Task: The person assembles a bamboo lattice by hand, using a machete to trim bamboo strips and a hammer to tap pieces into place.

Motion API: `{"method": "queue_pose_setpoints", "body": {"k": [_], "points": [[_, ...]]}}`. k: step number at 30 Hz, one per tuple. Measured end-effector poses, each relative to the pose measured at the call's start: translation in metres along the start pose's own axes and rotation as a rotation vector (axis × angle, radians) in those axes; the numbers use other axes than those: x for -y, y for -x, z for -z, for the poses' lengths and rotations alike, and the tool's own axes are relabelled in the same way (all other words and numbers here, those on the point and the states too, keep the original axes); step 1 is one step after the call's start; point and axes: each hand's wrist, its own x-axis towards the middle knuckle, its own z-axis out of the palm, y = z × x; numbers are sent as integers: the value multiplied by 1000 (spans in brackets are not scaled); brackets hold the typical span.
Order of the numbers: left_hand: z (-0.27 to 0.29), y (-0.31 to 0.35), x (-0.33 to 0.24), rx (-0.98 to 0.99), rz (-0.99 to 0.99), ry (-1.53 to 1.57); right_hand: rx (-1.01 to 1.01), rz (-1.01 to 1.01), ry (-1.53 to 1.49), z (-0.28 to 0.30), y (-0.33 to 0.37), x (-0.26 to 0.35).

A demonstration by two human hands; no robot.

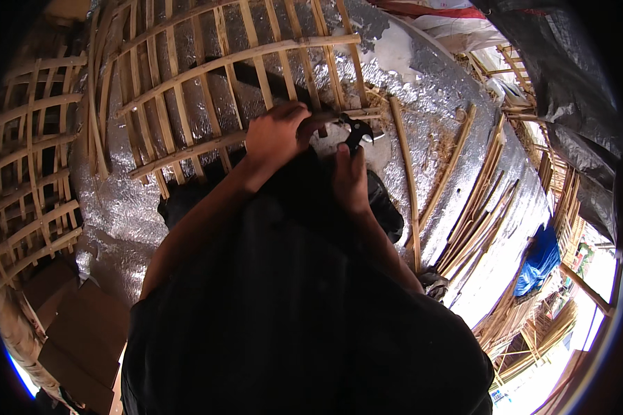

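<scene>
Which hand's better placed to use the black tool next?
Right, likely: the right hand already holds the black tool. The left hand is at the bamboo lattice's near edge, perhaps steadying it.

1. Slat lattice (pixel 277 47) on floor sheet (pixel 118 214), ahead of person.
2. Left hand (pixel 275 135) over its nearest crossbar; right hand (pixel 351 176), with tool (pixel 358 131), just right.
3. Loose sticks (pixel 474 200) on sheet, farther right.
4. Second lattice (pixel 31 108) far left; cardboard (pixel 83 332) nearer.

Daylight's blown out right of the blue plastic (pixel 538 261), foil (pixel 444 77) glaring left of it, black shirt (pixel 304 311) underexposed, fisheye rim dark.
</scene>
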Motion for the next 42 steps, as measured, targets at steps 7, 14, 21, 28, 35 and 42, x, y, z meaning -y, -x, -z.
{"method": "queue_pose_setpoints", "body": {"k": [7,14,21,28,35,42], "points": [[6,6,-2,9,67,23,-178,-30,-140,49,-10,72],[11,7,-7,17,51,46,-180,28,171,45,-44,74],[17,7,-14,19,51,71,-200,222,203,26,-51,66],[17,9,-16,-19,23,40,-107,154,193,24,-49,65],[42,13,-40,-35,31,-205,-201,197,45,77,-57,63],[-15,82,-81,451,621,1083,-14,4,126,74,-70,63]]}}
